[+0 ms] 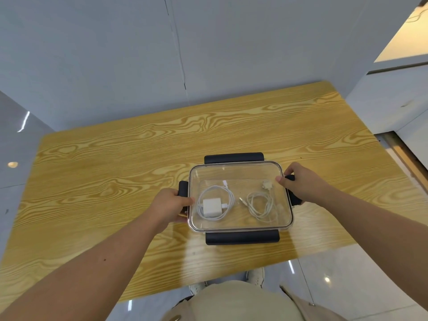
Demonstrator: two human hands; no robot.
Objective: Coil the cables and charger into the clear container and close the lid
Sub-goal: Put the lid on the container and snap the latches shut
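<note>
A clear rectangular container (240, 169) sits on the wooden table, with its clear lid on top. Four black latch flaps stick out from its sides; the far flap (234, 157) and the near flap (242, 237) lie flat. Inside, a white charger (212, 207) lies at the left within a coiled white cable (229, 198). A second coiled white cable (259, 205) lies at the right. My left hand (170, 205) grips the left latch flap (183, 188). My right hand (301, 184) grips the right latch flap (295, 199), thumb on the lid's edge.
The wooden table (139, 158) stands against a grey wall (162, 54). A white cabinet (393, 100) stands at the right. Glossy floor tiles and my shoes (256, 275) show below the table's near edge.
</note>
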